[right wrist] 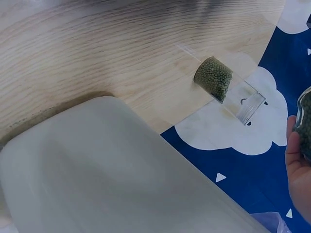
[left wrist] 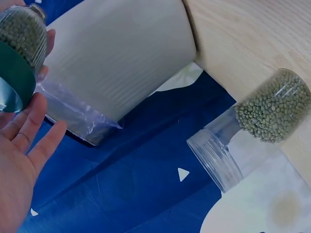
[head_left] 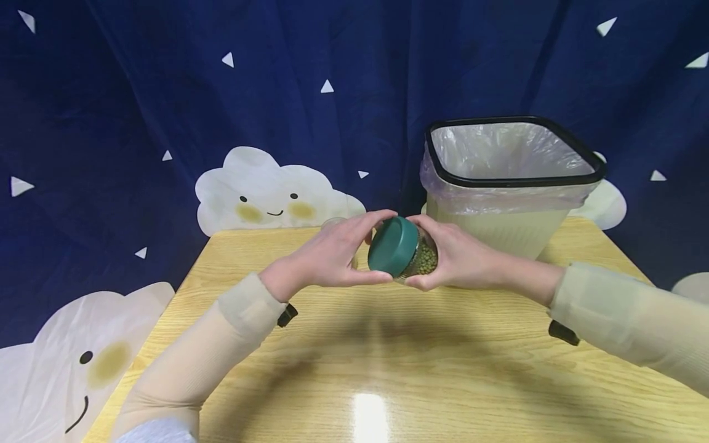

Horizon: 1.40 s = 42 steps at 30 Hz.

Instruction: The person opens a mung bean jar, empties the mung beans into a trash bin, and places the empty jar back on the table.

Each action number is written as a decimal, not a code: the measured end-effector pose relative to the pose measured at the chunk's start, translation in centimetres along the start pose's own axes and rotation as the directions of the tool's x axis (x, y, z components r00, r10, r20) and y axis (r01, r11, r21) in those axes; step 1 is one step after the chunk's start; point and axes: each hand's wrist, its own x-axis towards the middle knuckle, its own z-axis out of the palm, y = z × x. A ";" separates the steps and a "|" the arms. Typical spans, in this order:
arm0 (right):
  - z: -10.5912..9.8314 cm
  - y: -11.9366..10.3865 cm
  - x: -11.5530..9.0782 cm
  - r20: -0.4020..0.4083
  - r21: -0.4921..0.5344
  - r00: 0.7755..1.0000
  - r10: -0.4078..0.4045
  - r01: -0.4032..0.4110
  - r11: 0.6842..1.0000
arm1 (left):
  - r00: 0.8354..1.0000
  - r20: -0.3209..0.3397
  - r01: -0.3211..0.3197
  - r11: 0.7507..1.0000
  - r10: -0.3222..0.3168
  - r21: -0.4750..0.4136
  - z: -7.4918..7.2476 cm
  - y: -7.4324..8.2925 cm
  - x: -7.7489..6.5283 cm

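Observation:
Over the table, a clear ribbed jar [head_left: 425, 257] of small green beans is held tilted, its green lid [head_left: 393, 246] facing left toward the near side. My left hand [head_left: 335, 252] grips the lid, thumb below and fingers above. Around the jar's body curl the fingers and thumb of my right hand [head_left: 462, 253]. The lid covers the jar's mouth in the head view. A second clear jar [left wrist: 272, 109], lidless and partly filled with green beans, stands on the table; my left hand mostly hides it in the head view.
At the back right of the wooden table [head_left: 354, 351] stands a cream waste bin [head_left: 490, 231] with a black rim and a clear liner bag [head_left: 509, 147]. A dark blue curtain [head_left: 354, 37] with white clouds and triangles hangs behind the table.

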 end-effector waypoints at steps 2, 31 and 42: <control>0.0 0.0 0.0 0.004 0.008 1.000 -0.004 0.004 1.000 | 1.000 0.002 -0.014 1.000 0.014 0.003 0.0 -0.1 0.0; 0.2 -0.1 0.0 -0.013 0.012 1.000 0.013 -0.013 1.000 | 0.987 0.049 0.155 0.986 -0.153 -0.058 -0.1 1.1 0.0; 0.1 -0.1 -0.2 -0.007 0.010 1.000 0.007 -0.007 1.000 | 0.991 0.040 -0.134 0.981 0.130 0.139 -1.0 -0.5 0.1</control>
